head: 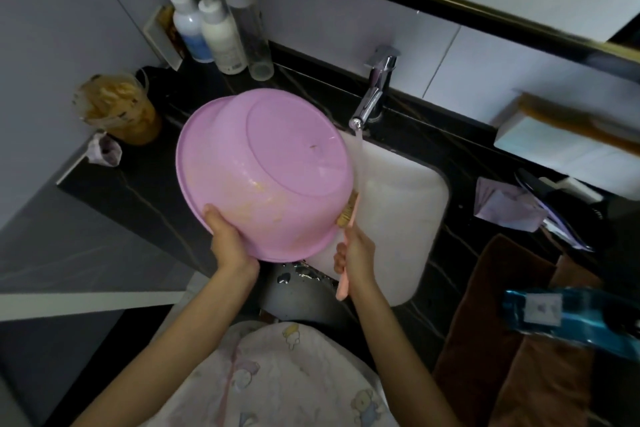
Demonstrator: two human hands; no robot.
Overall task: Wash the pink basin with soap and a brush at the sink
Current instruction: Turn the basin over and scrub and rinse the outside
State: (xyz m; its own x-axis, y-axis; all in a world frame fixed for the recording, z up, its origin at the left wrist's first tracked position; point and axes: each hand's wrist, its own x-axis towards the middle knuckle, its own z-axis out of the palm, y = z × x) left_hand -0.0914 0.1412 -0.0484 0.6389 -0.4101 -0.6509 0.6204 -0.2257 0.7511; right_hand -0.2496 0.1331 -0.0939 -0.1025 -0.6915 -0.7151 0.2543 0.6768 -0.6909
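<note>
Pink round plastic basin (270, 166): held upside down and tilted, its flat bottom facing the camera, above the left part of the white rectangular sink (408, 218) and the adjoining black marbled counter (156, 191). Yellowish residue marks the outer wall near the lower rim.

Left hand (227, 236): closed around the near rim of the basin, thumb on the outer wall; it supports the basin from below.

Right hand (356, 250): closed around the handle of the pale pink plastic brush (346, 215). The tan bristle head presses against the basin's outer wall at its lower right side; the handle end projects below the hand.

Chrome single-lever faucet (374, 94): water runs from the spout and falls past the basin's right edge into the sink.

Surroundings: two white pump bottles (204, 24) at the back left corner, a smeared clear cup (117, 111) on the left counter, a brown towel (485, 322) at the right.
</note>
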